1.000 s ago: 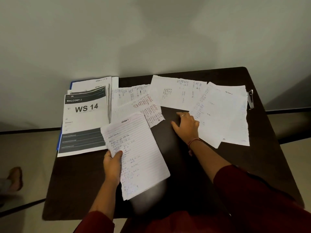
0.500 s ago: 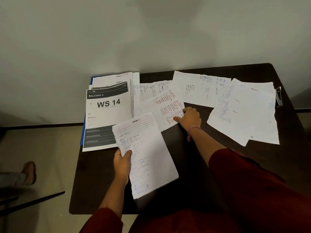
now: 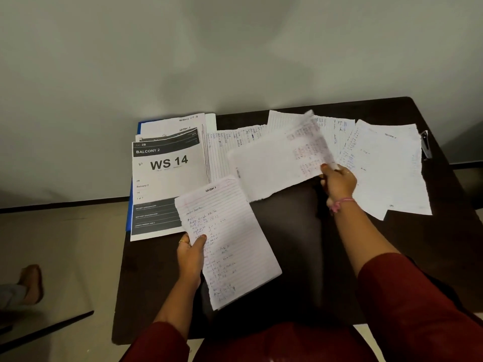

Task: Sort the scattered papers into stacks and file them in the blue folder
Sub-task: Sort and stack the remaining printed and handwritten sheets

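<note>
Table: dark brown rectangular wooden table (image 3: 300, 244), set against a pale wall.
Printed stack: white-and-black printed sheets headed "WS 14" (image 3: 167, 176) at ten o'clock, lying on the blue folder.
Folder: thin blue plastic folder (image 3: 128, 218), only its left edge showing under the stack.
Loose sheets: white handwritten lined papers (image 3: 386, 163) spread from twelve to two o'clock.
Lifted sheet: torn-edged white sheet (image 3: 274, 163), blurred, raised off the table, pinched by the right hand (image 3: 338, 182).
Held pages: lined handwritten pages headed "Section 1" (image 3: 232, 244) at centre, gripped at their left edge by the left hand (image 3: 190, 254).
Stapler: small dark metal stapler (image 3: 425, 145) at two o'clock.
</note>
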A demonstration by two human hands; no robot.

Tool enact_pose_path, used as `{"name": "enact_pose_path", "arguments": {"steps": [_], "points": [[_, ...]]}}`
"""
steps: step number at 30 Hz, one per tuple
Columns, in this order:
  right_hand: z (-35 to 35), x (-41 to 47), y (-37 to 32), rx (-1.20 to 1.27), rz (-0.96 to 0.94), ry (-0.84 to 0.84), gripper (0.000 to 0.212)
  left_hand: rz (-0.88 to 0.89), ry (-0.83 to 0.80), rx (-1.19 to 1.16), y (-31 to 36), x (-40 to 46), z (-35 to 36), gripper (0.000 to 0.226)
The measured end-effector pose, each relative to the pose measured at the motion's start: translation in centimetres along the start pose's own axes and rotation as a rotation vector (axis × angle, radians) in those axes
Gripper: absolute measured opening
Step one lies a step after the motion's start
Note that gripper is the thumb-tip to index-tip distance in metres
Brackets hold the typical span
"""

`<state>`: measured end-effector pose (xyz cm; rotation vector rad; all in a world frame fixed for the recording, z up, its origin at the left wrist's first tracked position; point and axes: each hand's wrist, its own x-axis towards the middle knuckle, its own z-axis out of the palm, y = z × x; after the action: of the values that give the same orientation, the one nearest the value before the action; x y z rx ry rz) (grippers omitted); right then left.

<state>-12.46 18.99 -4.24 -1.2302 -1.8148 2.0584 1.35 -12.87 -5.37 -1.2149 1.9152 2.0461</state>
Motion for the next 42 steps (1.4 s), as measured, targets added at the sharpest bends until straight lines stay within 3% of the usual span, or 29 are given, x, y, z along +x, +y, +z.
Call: {"name": "enact_pose_path", "arguments": {"steps": [2, 6, 10, 19, 25, 28, 31, 34, 37, 40, 42], "points": [[-1.8, 0.4, 0.4, 0.119, 0.037, 0.084, 0.02, 0.002, -0.002, 0.0, 0.0, 0.0, 0.0, 0.021], [-4.4, 0.4, 2.2, 0.101, 0.08, 0.171, 0.037, 0.023, 0.004, -0.002, 0.0, -0.1, 0.2, 0.021], [-4.9, -0.3, 2.8, 0.079, 0.045, 0.195, 0.048, 0.042, 0.005, -0.022, 0.0, -0.5, 0.7, 0.029], [-5.3, -1.2, 2.8, -0.02, -0.008, 0.193, 0.05, 0.033, 0.0, -0.048, -0.3, -0.8, 0.7, 0.032], [-6.4, -2.1, 3.8, -0.302, -0.064, 0.216, 0.044, 0.034, 0.008, -0.026, -0.6, -0.6, 0.6, 0.026], [-6.5, -3.4, 3.8, -0.618, -0.154, 0.246, 0.057, 0.022, -0.004, -0.007, -0.8, -0.4, 0.3, 0.027], [-6.2, -4.8, 3.8, -0.956, -0.375, 0.34, 0.074, 0.016, -0.01, -0.005, -0.9, -0.4, 0.1, 0.028], [-6.2, -4.8, 4.4, -1.241, -0.584, 0.124, 0.065, -0.012, -0.017, -0.03, -0.8, -0.6, -0.2, 0.03], [-6.2, -4.2, 5.0, -1.36, -0.611, -0.093, 0.04, -0.052, -0.025, -0.051, -0.8, -0.5, -0.5, 0.031], [-5.8, -4.6, 5.4, -1.4, -0.557, -0.192, 0.04, -0.053, -0.03, -0.085, -0.6, -0.7, -0.4, 0.027], [-5.4, -5.4, 5.7, -1.438, -0.618, -0.181, 0.039, -0.052, -0.018, -0.115, -0.5, -0.8, -0.2, 0.025]]}}
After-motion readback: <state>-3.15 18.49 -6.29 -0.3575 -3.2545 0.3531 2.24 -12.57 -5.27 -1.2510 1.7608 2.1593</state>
